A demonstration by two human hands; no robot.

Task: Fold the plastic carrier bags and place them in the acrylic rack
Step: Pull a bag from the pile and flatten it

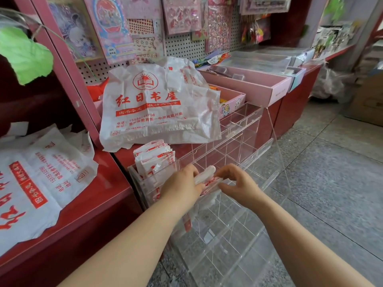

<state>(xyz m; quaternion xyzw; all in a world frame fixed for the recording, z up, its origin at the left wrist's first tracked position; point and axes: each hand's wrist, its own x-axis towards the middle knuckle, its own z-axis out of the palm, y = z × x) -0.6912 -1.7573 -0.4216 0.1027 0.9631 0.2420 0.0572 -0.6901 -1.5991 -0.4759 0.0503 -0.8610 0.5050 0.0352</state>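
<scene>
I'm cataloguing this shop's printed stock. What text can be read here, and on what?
"红日书屋": large red print on the unfolded carrier bag lying on the counter.
"DIY": small round label on a hanging sticker pack.
Phone and address lines on the bag: too blurred to read reliably.
Folded bags in the rack: print unreadable.

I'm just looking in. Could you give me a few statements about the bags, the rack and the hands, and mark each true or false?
1. Both hands, left hand and right hand, hold one folded bag. True.
2. The clear rack is full of bags. False: most compartments are empty; folded bags fill only its left end.
3. An unfolded bag lies on the red shelf. True.
4. The bags' print is blue. False: it is red.
</scene>
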